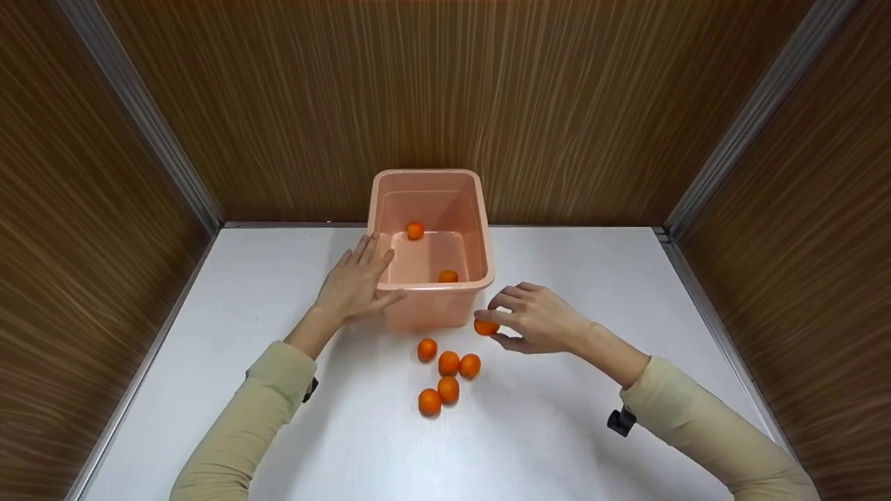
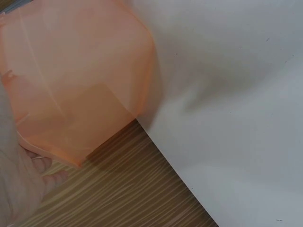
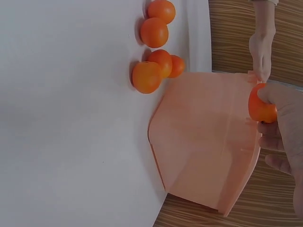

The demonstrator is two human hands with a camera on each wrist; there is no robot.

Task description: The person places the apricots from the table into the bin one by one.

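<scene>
Steadily loading small oranges into the pink bin
Left hand [image 1: 356, 285] is bracing the pink bin [image 1: 480, 229] with flat, straight fingers; right hand [image 1: 539, 319] is pinching an orange [image 1: 485, 327] just beside the front wall, needing to clear the rim.

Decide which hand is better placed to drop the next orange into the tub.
Right: the right hand already pinches a small round orange beside the pink plastic tub; the left hand steadies its rim.

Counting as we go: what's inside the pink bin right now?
Inside the pink bin, two oranges show: one toward the back, one against the near wall. The near rim hides the floor strip just behind it.
</scene>
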